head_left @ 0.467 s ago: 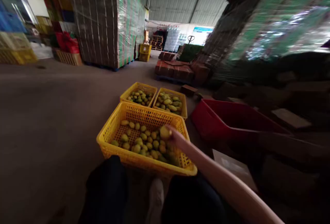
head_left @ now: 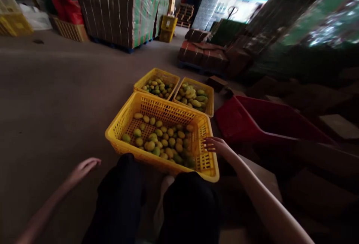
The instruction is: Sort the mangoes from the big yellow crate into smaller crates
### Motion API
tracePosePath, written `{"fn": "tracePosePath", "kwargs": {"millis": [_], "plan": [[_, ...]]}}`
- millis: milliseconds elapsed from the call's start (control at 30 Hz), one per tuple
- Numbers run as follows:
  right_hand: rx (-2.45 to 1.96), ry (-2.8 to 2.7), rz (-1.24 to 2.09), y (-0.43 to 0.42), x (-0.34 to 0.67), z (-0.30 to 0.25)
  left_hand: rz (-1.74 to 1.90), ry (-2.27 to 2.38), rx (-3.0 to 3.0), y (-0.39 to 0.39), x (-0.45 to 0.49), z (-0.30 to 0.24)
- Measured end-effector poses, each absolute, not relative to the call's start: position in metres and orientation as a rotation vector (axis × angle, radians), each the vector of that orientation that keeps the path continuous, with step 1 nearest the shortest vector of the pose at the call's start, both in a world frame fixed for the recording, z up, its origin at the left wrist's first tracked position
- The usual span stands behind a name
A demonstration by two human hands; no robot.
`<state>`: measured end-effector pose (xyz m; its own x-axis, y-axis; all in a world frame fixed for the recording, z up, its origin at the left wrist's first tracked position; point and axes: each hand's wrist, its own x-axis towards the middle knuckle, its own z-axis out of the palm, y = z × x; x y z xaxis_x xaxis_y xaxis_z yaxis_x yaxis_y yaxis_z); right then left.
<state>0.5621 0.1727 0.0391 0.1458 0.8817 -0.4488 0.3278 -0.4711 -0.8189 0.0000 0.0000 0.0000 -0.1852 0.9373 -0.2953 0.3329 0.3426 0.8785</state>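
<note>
Before my knees sits a large yellow plastic crate [head_left: 165, 163], tipped a little in view, with many yellow-green mangoes [head_left: 165, 143] spread over its floor. My right hand [head_left: 215, 145] is at the crate's right wall, fingers apart and holding nothing. Off to the left of the crate, my left hand [head_left: 86, 166] hovers over the floor, its fingers stretched out and empty. Behind the large crate stand two smaller yellow crates, a left one [head_left: 136, 87] and a right one [head_left: 212, 103], both full of mangoes. A pale, blurred mango [head_left: 190, 92] shows atop the right one's pile.
A red tub [head_left: 238, 124] stands to the right, with cardboard [head_left: 262, 173] near my right forearm. Stacked boxes on a pallet [head_left: 204, 55] lie farther back. Wrapped pallet loads [head_left: 112, 12] rise at the left, and concrete floor [head_left: 56, 94] stretches below them.
My right hand held a mango over the large crate; it has let go and moved right, fingers spread. My left hand has come into view. The camera has tilted down.
</note>
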Motion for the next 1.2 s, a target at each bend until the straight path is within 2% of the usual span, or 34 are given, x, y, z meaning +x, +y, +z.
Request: {"fn": "tracePosePath", "kwargs": {"millis": [100, 233, 333, 400, 467, 567, 700, 967, 1200], "plan": [[-2.066, -1.245, 1.322, 0.145, 0.567, -0.003, 0.884, 1.83, 1.191, 0.038, 0.008, 0.009], [-2.185, -1.778, 1.12, 0.147, 0.551, -0.037, 0.859, 1.85, 1.509, 0.11, 0.048, 0.036], [-2.146, -2.116, 1.002, 0.17, 0.522, -0.059, 0.491, 1.919, 1.797, 0.147, 0.085, 0.022], [-2.069, -2.315, 0.96, 0.19, 0.497, -0.075, 0.219, 1.908, 1.849, 0.156, 0.102, -0.002], [-1.978, -2.503, 0.941, 0.213, 0.468, -0.092, 0.093, 1.859, 1.819, 0.158, 0.109, -0.024], [-1.789, -2.765, 0.872, 0.249, 0.42, -0.118, 0.161, 1.891, 1.816, 0.154, 0.107, -0.038], [-1.465, -3.046, 0.798, 0.29, 0.362, -0.152, 0.304, 1.992, 1.795, 0.152, 0.105, -0.032], [-1.249, -3.262, 0.755, 0.33, 0.335, -0.203, 0.265, 2.05, 1.785, 0.153, 0.112, -0.029], [-1.245, -3.082, 0.764, 0.317, 0.36, -0.184, 0.149, 2.096, 1.777, 0.155, 0.111, -0.031]]}}
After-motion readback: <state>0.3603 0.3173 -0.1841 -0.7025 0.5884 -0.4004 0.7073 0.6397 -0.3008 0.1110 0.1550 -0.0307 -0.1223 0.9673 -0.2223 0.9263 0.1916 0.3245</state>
